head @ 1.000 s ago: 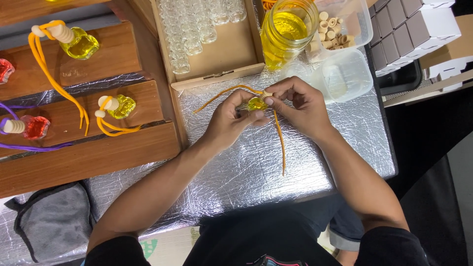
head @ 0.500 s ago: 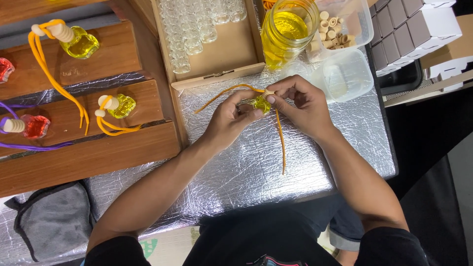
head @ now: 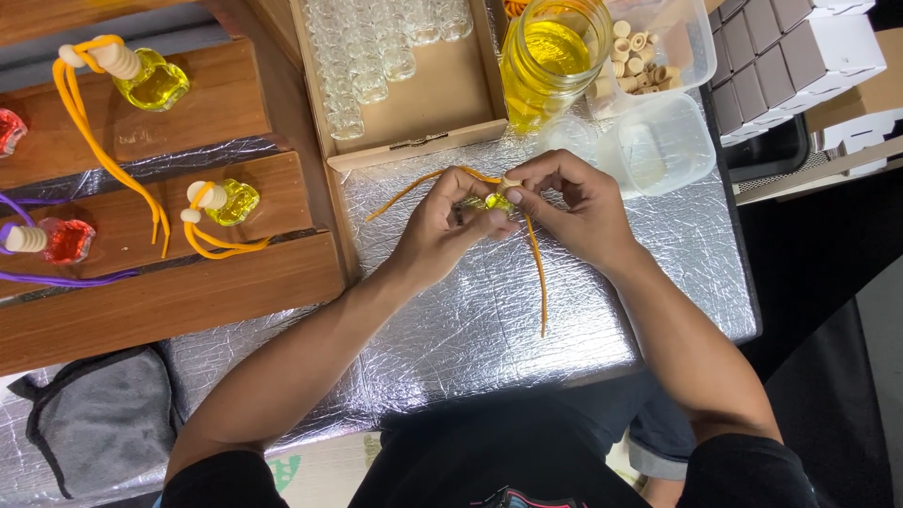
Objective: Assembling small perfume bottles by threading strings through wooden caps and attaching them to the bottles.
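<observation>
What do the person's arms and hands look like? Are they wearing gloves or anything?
No gloves. The left hand and right hand are bare, with no rings, watch or bracelet showing. Both forearms are bare too. Short dark sleeves start only near the shoulders, at the bottom of the picture.

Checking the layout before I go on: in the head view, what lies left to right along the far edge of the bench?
Yellow bottle with orange cord → tray of empty glass bottles → jar of yellow liquid → tub of wooden caps → white boxes.

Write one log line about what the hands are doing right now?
left hand: holds small yellow bottle | right hand: pinches its cap | orange cord: trails on foil table
</observation>
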